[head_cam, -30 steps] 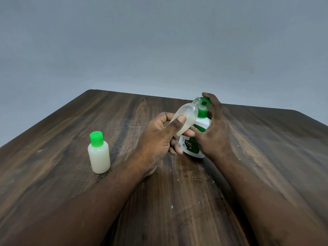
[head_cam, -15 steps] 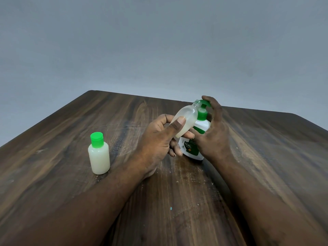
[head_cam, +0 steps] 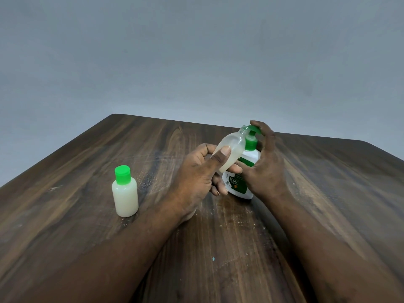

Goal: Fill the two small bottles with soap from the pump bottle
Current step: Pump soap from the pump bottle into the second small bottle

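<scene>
Second small bottle is being filled; first one looks done. The capped bottle [head_cam: 125, 192], green cap on, full of milky soap, is stood upright on the table [head_cam: 328, 193], well left of both hands and apart from them.

The open bottle [head_cam: 232, 152] is gripped by the left hand [head_cam: 197, 178]: thumb pressed on the near side, fingers curled round the far side. It is held tilted, mouth raised up and right to sit just under the spout of the pump bottle [head_cam: 242, 182]. A little pale soap is seen pooled at its low end; most of it looks empty, so filling is judged early.

The pump bottle is stood on the table, label toward the camera. It is wrapped by the right hand [head_cam: 265, 169], fingers closed on the body, one finger laid on top of the green pump head [head_cam: 254, 130]. Whether the head is pressed down right now cannot be told.

Next move: repeated presses are called for, with the mouth kept right under the spout so nothing is dripped on the wood. The pump bottle needs to be steadied against tipping. The cap for the open bottle is not in view; it will have to be found and screwed on once full.
</scene>
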